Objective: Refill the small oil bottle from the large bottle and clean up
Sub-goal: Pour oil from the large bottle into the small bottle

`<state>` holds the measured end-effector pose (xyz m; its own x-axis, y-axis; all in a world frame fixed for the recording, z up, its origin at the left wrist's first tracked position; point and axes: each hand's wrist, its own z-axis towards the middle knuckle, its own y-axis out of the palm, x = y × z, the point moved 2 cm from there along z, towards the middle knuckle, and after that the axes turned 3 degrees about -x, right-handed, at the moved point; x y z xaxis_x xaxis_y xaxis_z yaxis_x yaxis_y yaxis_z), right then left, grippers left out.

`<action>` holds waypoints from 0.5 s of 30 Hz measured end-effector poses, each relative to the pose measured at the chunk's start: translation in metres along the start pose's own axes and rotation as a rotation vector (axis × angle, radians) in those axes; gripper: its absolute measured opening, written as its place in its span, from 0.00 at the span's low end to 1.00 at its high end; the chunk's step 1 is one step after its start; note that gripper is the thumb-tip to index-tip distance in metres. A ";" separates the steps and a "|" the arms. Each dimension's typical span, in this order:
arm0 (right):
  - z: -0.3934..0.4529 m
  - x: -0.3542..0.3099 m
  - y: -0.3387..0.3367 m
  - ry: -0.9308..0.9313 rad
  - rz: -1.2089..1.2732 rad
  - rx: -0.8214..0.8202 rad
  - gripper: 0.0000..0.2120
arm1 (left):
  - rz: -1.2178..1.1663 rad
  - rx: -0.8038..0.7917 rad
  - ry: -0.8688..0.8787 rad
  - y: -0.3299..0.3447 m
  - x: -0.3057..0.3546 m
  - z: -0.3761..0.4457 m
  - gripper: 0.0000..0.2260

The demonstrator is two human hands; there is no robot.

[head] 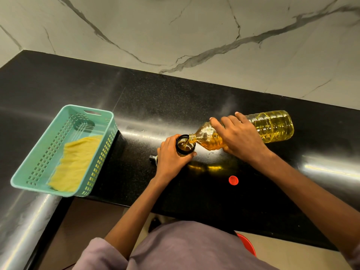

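The large clear bottle (272,126) of yellow oil lies tilted almost flat, its mouth over the small bottle. My right hand (240,136) grips it round the middle. Oil streams from its neck into the open top of the small oil bottle (185,145), which stands upright on the black counter. My left hand (170,157) wraps round the small bottle's side. The small bottle's dark cap (153,158) lies just left of that hand. The large bottle's red cap (233,180) lies on the counter in front of the bottles.
A teal perforated basket (29,181) sits at the counter's left front edge with a yellow cloth (75,164) inside. The black counter (175,100) runs back to a marble wall. A red stool (248,243) shows below the counter edge.
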<state>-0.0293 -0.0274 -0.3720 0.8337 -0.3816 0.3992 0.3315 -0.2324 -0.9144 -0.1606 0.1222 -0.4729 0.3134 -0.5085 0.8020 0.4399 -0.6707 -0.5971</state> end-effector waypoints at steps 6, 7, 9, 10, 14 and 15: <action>0.000 -0.001 0.001 -0.001 0.000 0.000 0.40 | 0.004 0.000 -0.004 0.001 -0.001 0.001 0.29; 0.000 -0.002 0.001 -0.002 0.001 0.001 0.40 | 0.004 -0.002 -0.004 0.001 -0.001 0.001 0.29; 0.000 -0.002 0.001 -0.003 0.001 0.002 0.40 | 0.002 -0.005 -0.003 0.001 -0.002 0.001 0.29; 0.000 -0.003 0.001 -0.004 0.000 0.004 0.39 | 0.000 -0.006 -0.003 0.001 -0.002 0.001 0.29; 0.000 -0.003 0.001 -0.004 -0.006 0.010 0.39 | -0.005 -0.001 0.005 0.000 -0.001 0.000 0.29; 0.000 -0.003 0.000 -0.003 -0.009 0.012 0.39 | -0.004 0.001 0.009 0.000 -0.001 0.000 0.29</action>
<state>-0.0315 -0.0262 -0.3734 0.8320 -0.3768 0.4073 0.3445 -0.2247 -0.9115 -0.1607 0.1229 -0.4733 0.3037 -0.5107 0.8043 0.4425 -0.6721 -0.5938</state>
